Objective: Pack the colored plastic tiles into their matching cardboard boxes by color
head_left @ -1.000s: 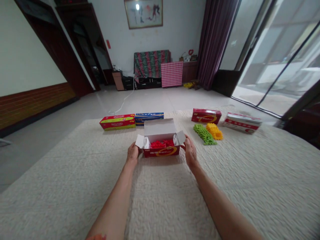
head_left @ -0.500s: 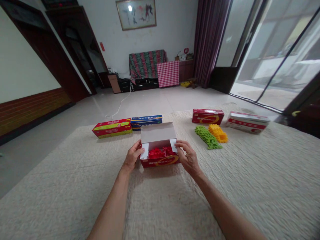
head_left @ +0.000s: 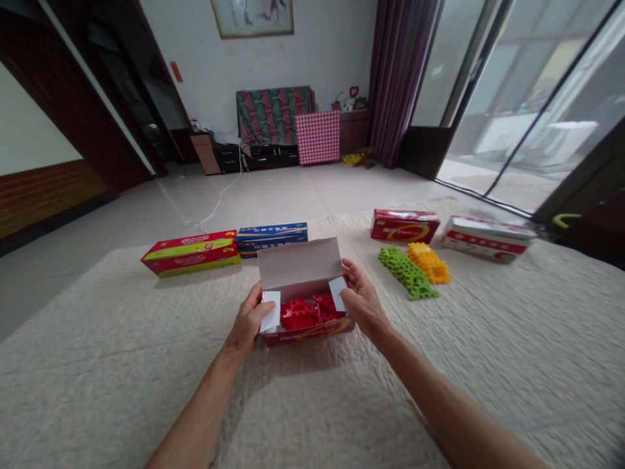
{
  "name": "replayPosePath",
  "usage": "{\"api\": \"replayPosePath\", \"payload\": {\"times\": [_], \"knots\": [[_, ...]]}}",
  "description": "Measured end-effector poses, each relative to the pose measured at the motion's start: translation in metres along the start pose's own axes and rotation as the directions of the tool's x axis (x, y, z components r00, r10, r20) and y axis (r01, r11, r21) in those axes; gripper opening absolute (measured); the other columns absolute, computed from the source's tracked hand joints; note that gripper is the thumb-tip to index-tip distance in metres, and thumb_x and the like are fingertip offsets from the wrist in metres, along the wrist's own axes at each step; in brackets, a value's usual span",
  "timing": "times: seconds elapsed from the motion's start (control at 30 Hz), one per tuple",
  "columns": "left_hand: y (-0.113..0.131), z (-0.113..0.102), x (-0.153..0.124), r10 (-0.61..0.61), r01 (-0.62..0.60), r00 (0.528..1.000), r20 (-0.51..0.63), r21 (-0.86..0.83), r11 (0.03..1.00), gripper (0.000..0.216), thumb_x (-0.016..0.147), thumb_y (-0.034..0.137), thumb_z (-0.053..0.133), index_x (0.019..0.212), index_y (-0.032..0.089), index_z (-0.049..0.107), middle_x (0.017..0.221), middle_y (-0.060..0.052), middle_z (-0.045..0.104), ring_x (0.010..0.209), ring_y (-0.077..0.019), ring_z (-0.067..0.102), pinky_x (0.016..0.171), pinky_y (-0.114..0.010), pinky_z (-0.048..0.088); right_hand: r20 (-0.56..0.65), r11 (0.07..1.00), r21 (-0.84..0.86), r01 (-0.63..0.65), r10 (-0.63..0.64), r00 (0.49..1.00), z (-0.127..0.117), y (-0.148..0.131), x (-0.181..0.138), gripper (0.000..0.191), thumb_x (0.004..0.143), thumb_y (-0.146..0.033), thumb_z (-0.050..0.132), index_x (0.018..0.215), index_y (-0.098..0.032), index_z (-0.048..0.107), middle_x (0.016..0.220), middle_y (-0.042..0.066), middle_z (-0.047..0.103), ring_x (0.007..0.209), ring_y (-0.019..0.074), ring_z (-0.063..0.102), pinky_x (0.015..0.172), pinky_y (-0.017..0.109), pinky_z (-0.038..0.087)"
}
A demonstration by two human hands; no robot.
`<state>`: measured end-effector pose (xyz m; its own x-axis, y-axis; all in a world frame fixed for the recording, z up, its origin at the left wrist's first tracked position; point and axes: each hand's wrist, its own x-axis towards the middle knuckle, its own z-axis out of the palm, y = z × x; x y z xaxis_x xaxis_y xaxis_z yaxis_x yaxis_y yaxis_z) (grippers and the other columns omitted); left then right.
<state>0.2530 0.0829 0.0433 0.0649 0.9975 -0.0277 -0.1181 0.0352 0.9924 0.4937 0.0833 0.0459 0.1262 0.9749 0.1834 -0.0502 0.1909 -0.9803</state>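
A red cardboard box [head_left: 308, 333] is in front of me with its lid raised at the back and its white side flaps turned up. Inside lie several red toothed plastic building pieces [head_left: 303, 314]. My left hand [head_left: 250, 320] grips the box's left end, thumb on the left flap. At the right end, my right hand [head_left: 364, 298] holds the box with its thumb against the other flap and its fingers behind. To the right, green plastic pieces [head_left: 408, 272] and yellow plastic pieces [head_left: 430, 263] lie side by side on the cream cover.
Farther back left are a red-and-yellow box [head_left: 191, 253] and a blue box [head_left: 272, 238]. A closed red box [head_left: 405, 226] and a white-and-red box [head_left: 488, 238] stand at the right. The cream textured cover [head_left: 161, 352] spreads beneath everything. A white cord [head_left: 215, 210] runs across the floor.
The box and both hands appear nearer and lower, with more of the red pieces showing. The view has tilted down and shifted a little. Both hands keep hold of the box.
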Motion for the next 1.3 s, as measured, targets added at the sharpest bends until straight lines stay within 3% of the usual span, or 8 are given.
{"api": "replayPosePath", "payload": {"times": [0.17, 0.33, 0.4, 0.47, 0.6, 0.83, 1.03, 1.3], "knots": [[0.0, -0.001, 0.019, 0.033, -0.034, 0.999, -0.02, -0.052, 0.998, 0.057, 0.063, 0.023, 0.072, 0.119, 0.023, 0.064, 0.099, -0.001, 0.075, 0.071, -0.0167, 0.066, 0.058, -0.024, 0.049, 0.005, 0.999, 0.028, 0.022, -0.022, 1.0, 0.001, -0.005, 0.008, 0.079, 0.061, -0.022, 0.047, 0.139, -0.023, 0.039, 0.131, 0.011, 0.062, 0.106, 0.0228, 0.064, 0.07, 0.03, 0.053], [-0.002, -0.007, 0.023, 0.04, -0.053, 0.997, -0.061, -0.218, 0.974, 0.047, 0.06, 0.026, 0.083, 0.106, 0.024, 0.073, 0.117, -0.004, 0.075, 0.107, -0.0241, 0.068, 0.087, -0.03, 0.055, 0.076, 0.998, 0.031, -0.053, 0.05, 0.996, -0.011, 0.003, 0.006, 0.053, 0.071, -0.028, 0.053, 0.124, -0.022, 0.055, 0.096, 0.002, 0.067, 0.07, 0.0161, 0.061, 0.061, 0.029, 0.049], [-0.002, -0.008, 0.02, 0.058, -0.074, 0.996, -0.073, -0.226, 0.971, 0.042, 0.06, 0.03, 0.086, 0.099, 0.023, 0.075, 0.121, -0.006, 0.074, 0.115, -0.0263, 0.066, 0.094, -0.034, 0.054, 0.142, 0.999, 0.016, 0.029, -0.031, 0.989, -0.017, 0.006, 0.003, 0.048, 0.076, -0.031, 0.055, 0.123, -0.024, 0.057, 0.1, 0.003, 0.067, 0.077, 0.0187, 0.063, 0.068, 0.033, 0.051], [-0.001, -0.008, 0.017, 0.06, -0.075, 0.996, -0.072, -0.215, 0.974, 0.041, 0.059, 0.032, 0.088, 0.097, 0.023, 0.076, 0.123, -0.007, 0.073, 0.117, -0.0274, 0.065, 0.096, -0.036, 0.054, 0.194, 0.981, -0.057, 0.183, -0.169, 0.966, -0.021, 0.007, 0.0, 0.049, 0.078, -0.038, 0.062, 0.125, -0.027, 0.056, 0.122, 0.007, 0.064, 0.104, 0.0254, 0.063, 0.086, 0.04, 0.052], [-0.001, -0.008, 0.016, 0.073, -0.082, 0.996, -0.047, -0.227, 0.97, 0.036, 0.058, 0.031, 0.088, 0.091, 0.022, 0.077, 0.125, -0.006, 0.072, 0.119, -0.0278, 0.064, 0.094, -0.035, 0.054, 0.243, 0.896, -0.155, 0.417, -0.374, 0.895, -0.019, 0.005, -0.008, 0.064, 0.077, -0.055, 0.07, 0.132, -0.03, 0.047, 0.15, 0.01, 0.044, 0.137, 0.0328, 0.042, 0.11, 0.051, 0.038], [-0.004, -0.01, 0.019, 0.075, -0.074, 0.997, -0.002, -0.216, 0.974, 0.04, 0.067, 0.031, 0.084, 0.105, 0.022, 0.075, 0.119, -0.007, 0.074, 0.107, -0.0238, 0.069, 0.09, -0.033, 0.055, 0.102, 0.912, -0.179, 0.37, -0.357, 0.929, -0.013, 0.006, -0.008, 0.033, 0.089, -0.05, 0.062, 0.114, -0.028, 0.057, 0.139, 0.01, 0.055, 0.126, 0.029, 0.053, 0.102, 0.048, 0.046], [0.004, -0.027, 0.019, 0.099, -0.095, 0.995, -0.004, -0.304, 0.948, 0.042, 0.066, 0.023, 0.081, 0.108, 0.021, 0.074, 0.127, -0.009, 0.07, 0.126, -0.0266, 0.058, 0.107, -0.038, 0.045, 0.107, 0.911, -0.175, 0.372, -0.358, 0.928, -0.016, 0.013, -0.006, 0.028, 0.089, -0.042, 0.063, 0.112, -0.028, 0.057, 0.137, 0.009, 0.056, 0.127, 0.0292, 0.052, 0.107, 0.051, 0.041], [0.013, -0.042, 0.011, 0.158, -0.106, 0.925, 0.346, -0.166, 0.98, 0.056, 0.07, 0.035, 0.077, 0.125, 0.026, 0.068, 0.157, -0.008, 0.044, 0.14, -0.0382, 0.042, 0.112, -0.051, 0.037, 0.164, 0.876, -0.216, 0.431, -0.403, 0.9, -0.017, 0.013, -0.007, 0.023, 0.089, -0.038, 0.062, 0.109, -0.028, 0.056, 0.135, 0.009, 0.054, 0.129, 0.0298, 0.048, 0.109, 0.053, 0.036]]}}
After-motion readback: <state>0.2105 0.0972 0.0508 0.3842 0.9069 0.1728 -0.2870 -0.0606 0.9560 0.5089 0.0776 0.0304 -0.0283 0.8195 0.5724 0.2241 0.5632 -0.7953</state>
